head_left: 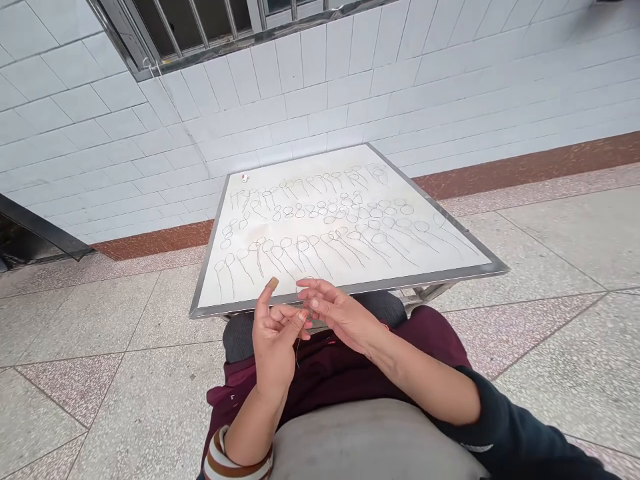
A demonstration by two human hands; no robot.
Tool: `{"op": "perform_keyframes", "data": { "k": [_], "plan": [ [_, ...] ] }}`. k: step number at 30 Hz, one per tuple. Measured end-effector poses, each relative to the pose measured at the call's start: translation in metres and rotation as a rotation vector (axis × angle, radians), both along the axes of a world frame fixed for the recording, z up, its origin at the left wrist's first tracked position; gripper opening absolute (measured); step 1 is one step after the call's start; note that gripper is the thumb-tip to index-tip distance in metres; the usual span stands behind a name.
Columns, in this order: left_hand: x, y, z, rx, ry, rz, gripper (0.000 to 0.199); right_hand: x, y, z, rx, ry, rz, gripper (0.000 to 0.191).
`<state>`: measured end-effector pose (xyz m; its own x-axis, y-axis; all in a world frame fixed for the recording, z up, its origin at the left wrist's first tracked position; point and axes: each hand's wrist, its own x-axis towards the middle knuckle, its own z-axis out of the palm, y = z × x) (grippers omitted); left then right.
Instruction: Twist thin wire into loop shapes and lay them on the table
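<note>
My left hand [276, 333] is just in front of the near table edge, its thumb and a finger pinched on a thin wire [298, 353]. The index finger sticks up, with a brownish covering on its tip. A short end of the wire dangles below the pinch. Close by on the right, my right hand [343, 315] has its thumb against curled fingers; what lies between them is too fine to make out. Beyond both hands, several wire loops with long tails [303, 245] lie in rows on the white table [350, 270].
Mid-table lie several wire pieces bent into double rings [313, 211]. A small white and red object [245, 178] sits at the far left corner. The table's far edge is near a tiled wall [310, 100] with a barred window [200, 27]. My lap is under the near edge.
</note>
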<state>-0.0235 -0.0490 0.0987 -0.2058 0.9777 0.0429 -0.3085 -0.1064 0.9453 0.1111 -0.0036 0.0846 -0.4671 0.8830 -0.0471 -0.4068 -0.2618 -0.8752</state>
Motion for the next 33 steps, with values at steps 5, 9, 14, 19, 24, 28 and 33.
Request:
{"op": "perform_keyframes", "data": {
  "k": [5,9,14,19,24,28,33],
  "plan": [
    [0.004,0.002,-0.005,-0.078,-0.105,-0.072,0.075,-0.007,-0.003,-0.006,-0.051,0.077,-0.062,0.022],
    [0.005,0.003,-0.008,-0.119,-0.082,-0.105,0.077,-0.007,-0.004,-0.009,0.026,0.029,-0.125,0.022],
    [0.006,0.001,-0.013,-0.124,-0.014,-0.219,0.076,-0.002,0.002,-0.008,0.051,0.001,-0.252,0.020],
    [0.009,-0.004,-0.017,-0.115,0.035,-0.247,0.072,0.004,0.009,-0.002,0.019,-0.006,-0.381,0.020],
    [0.013,-0.008,-0.022,-0.116,0.025,-0.254,0.065,0.012,0.018,0.000,-0.017,0.061,-0.468,0.024],
    [0.017,-0.011,-0.029,-0.104,0.040,-0.261,0.058,0.016,0.021,0.000,-0.021,0.051,-0.512,0.025],
    [0.022,-0.016,-0.030,-0.120,0.067,-0.305,0.055,0.017,0.018,0.001,-0.050,0.092,-0.530,0.027]
  ]
}}
